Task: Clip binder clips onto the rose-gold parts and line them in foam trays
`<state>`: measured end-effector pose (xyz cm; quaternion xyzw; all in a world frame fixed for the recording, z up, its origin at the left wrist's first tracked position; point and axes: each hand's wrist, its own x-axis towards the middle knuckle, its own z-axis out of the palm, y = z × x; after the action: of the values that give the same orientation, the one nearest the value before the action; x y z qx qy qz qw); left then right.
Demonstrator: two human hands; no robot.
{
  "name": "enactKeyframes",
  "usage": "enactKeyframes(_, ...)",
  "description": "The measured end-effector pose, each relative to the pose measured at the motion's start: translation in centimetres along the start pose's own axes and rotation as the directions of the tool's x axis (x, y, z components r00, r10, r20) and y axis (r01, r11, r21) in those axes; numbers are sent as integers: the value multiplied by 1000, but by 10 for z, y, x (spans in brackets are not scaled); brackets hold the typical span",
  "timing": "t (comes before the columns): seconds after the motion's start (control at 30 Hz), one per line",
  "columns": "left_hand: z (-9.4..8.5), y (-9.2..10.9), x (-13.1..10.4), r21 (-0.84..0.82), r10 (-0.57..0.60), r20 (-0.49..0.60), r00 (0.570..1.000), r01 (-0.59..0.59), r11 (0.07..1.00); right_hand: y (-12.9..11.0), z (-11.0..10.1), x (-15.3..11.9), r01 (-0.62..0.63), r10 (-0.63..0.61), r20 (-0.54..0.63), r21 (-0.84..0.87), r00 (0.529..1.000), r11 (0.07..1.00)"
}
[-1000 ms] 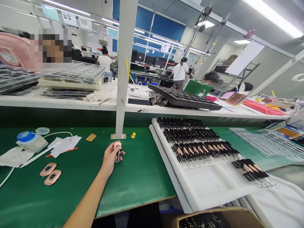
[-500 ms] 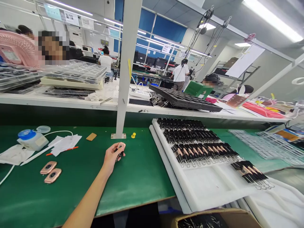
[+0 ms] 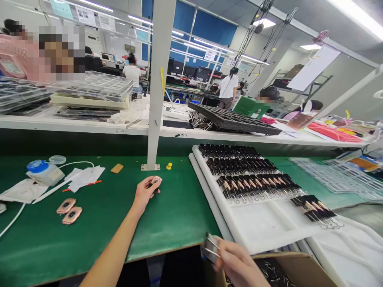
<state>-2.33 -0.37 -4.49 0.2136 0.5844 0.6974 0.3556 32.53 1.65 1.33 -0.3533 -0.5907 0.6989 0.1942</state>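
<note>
My left hand (image 3: 146,193) is closed around a small rose-gold watch case (image 3: 156,181), held over the green mat (image 3: 167,223). Low at the right, my right hand (image 3: 235,259) pinches a binder clip (image 3: 210,248), slightly blurred, near the mat's front edge. Two more rose-gold cases, one (image 3: 66,206) beside the other (image 3: 72,215), lie on the mat at the left. A white foam tray (image 3: 257,223) at the right holds rows of black binder clips (image 3: 239,165), some clamped on rose-gold cases.
A cardboard box (image 3: 299,267) of clips stands below the tray. A bottle with a blue lid (image 3: 44,173), papers (image 3: 86,177) and a tan block (image 3: 117,168) lie at the left. A white post (image 3: 155,99) rises behind my left hand. Clear trays (image 3: 332,175) are at the right; people are in the background.
My right hand has come into view at the bottom with a binder clip. My left hand still holds the case, with little movement. The camera view has shifted slightly.
</note>
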Motion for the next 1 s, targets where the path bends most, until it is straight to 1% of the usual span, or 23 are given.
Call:
enactKeyframes(0.03, 0, -1, 1, 14, -2, 7, 1000, 2, 1000, -8, 22, 16, -6, 0, 105, 62, 995, 998)
enactKeyframes(0.07, -1, -2, 1, 22, -2, 19, 1000, 1, 1000, -15, 40, 32, -16, -4, 165, 117, 986, 993)
enactKeyframes(0.1, -2, -3, 2, 25, 0, 34, 999, -1, 1000, -21, 53, 50, -25, -8, 201, 159, 979, 987)
enactKeyframes(0.13, -2, -4, 3, 28, -1, 53, 999, -1, 1000, -24, 62, 68, -26, -16, 217, 189, 976, 982)
enactKeyframes(0.2, -5, -6, 5, 42, -9, 93, 996, 5, 999, -24, 70, 106, 16, -60, 198, 216, 978, 976)
enactKeyframes(0.3, -8, -6, 7, 68, -19, 131, 991, 11, 998, -9, 69, 156, 98, -128, 86, 292, 988, 951)
enactKeyframes(0.4, -12, -5, 6, 78, -20, 161, 987, 7, 997, 11, 69, 188, 104, -113, -5, 430, 994, 897)
enactKeyframes(0.47, -15, -3, 4, 87, -27, 197, 980, 9, 996, 21, 69, 198, 128, -127, -32, 455, 991, 881)
enactKeyframes(0.57, -16, 1, 1, 98, -43, 245, 969, 19, 995, 28, 66, 202, 191, -188, -46, 385, 981, 903)
enactKeyframes(0.63, -16, 4, -1, 102, -59, 260, 964, 33, 994, 30, 62, 201, 199, -207, -1, 288, 978, 937)
enactKeyframes(0.73, -17, 7, -3, 120, -94, 283, 955, 62, 991, 31, 57, 200, 196, -219, 123, 174, 968, 965)
enactKeyframes(0.83, -20, 7, -2, 144, -120, 328, 937, 75, 987, 33, 53, 198, 209, -234, 201, 138, 951, 968)
enactKeyframes(1.0, -26, 3, 2, 220, -124, 416, 901, 33, 975, 37, 46, 194, 191, -216, 252, 118, 943, 974)
